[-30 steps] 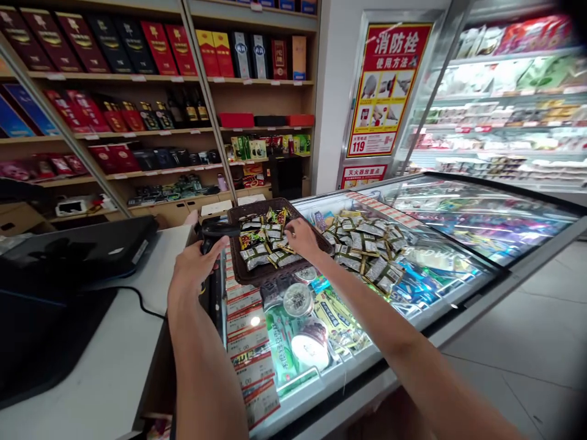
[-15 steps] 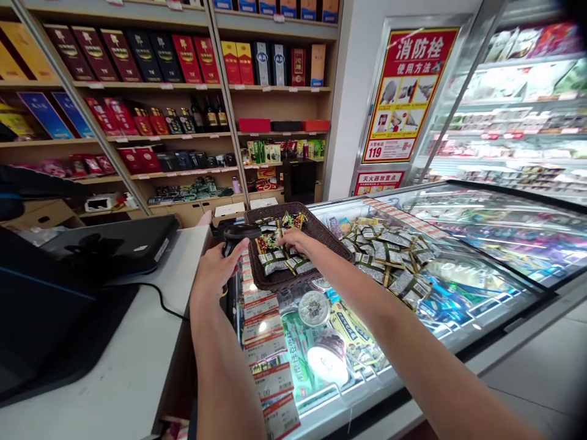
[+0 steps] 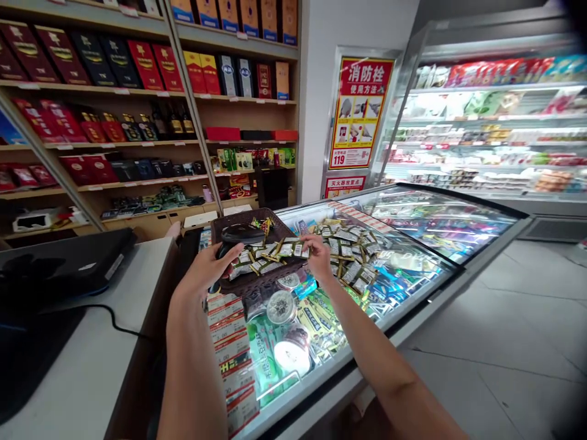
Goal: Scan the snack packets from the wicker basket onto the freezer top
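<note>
My left hand (image 3: pixel 206 267) is wrapped round a black handheld barcode scanner (image 3: pixel 243 233), whose head hangs over a dark brown woven basket (image 3: pixel 261 282). Between the fingertips of my right hand (image 3: pixel 318 253) is the end of a small silver-and-gold snack packet (image 3: pixel 292 248), raised at the basket's right side. More packets (image 3: pixel 250 263) like it lie in the basket, with a few yellow-and-green ones (image 3: pixel 260 225) behind. To the right, a loose pile of the silver packets (image 3: pixel 346 250) rests on the freezer's glass top.
The glass-topped chest freezer (image 3: pixel 389 324) holds ice creams, and price tags (image 3: pixel 232 366) line its left edge. On the left stands a white counter (image 3: pixel 123 348) with a black device (image 3: pixel 68 263) and a cable (image 3: pixel 114 324). Shelves of boxes (image 3: pixel 137 64) stand behind.
My right hand has come out of the basket to the right, lifting a silver packet. My left hand still holds the scanner. The camera view has turned to the right.
</note>
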Motion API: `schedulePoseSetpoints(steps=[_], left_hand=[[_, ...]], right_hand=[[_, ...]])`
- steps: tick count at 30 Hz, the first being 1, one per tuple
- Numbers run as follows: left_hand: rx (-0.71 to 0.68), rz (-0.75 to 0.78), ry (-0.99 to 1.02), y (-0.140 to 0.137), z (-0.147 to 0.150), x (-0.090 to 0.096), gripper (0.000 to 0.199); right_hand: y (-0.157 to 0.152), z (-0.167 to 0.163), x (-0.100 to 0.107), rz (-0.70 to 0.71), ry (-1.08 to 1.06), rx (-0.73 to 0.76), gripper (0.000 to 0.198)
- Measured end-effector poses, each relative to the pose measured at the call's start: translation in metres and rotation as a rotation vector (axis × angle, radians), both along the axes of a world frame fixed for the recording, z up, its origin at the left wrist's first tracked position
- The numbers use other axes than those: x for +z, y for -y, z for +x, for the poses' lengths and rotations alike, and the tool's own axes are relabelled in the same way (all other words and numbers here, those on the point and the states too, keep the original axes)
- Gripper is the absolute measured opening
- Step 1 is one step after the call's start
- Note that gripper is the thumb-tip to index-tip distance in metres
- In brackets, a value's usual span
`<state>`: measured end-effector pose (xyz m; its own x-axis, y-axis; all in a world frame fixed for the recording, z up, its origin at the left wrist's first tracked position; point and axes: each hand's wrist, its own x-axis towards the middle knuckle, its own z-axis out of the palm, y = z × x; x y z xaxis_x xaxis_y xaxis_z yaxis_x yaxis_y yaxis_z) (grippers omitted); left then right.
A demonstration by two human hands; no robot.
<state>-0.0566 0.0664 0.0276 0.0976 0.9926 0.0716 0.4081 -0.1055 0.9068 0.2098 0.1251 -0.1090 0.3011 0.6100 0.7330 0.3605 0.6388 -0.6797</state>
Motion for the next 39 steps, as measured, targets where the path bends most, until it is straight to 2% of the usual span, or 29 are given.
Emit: schedulePoseSetpoints(steps=[7, 10, 15, 21, 28, 39], left_hand=[[-0.191, 0.018, -0.063, 0.006, 0.031, 0.003, 0.051], [-0.212, 0.05, -0.124, 0.004, 0.038, -0.001, 0.052], [-0.239, 0.055, -0.213, 0.003, 0.042, -0.002, 0.052], [-0.294, 0.006, -0.295, 0.009, 0.042, 0.002, 0.051], [-0.305, 0.069, -0.296, 0.007, 0.043, -0.002, 0.048], [-0.246, 0.089, -0.324, 0.007, 0.036, 0.003, 0.051]], right_hand=[[-0.003, 0.023, 0.009, -0.084, -0.225, -0.008, 0.016], [-0.004, 0.025, 0.009, -0.108, -0.274, 0.023, 0.018], [-0.008, 0.024, 0.005, 0.004, -0.296, 0.094, 0.019], [-0.008, 0.025, 0.007, -0.108, -0.283, -0.003, 0.019], [-0.006, 0.023, 0.009, -0.119, -0.284, 0.011, 0.019], [-0.005, 0.026, 0.011, -0.099, -0.29, 0.014, 0.016]])
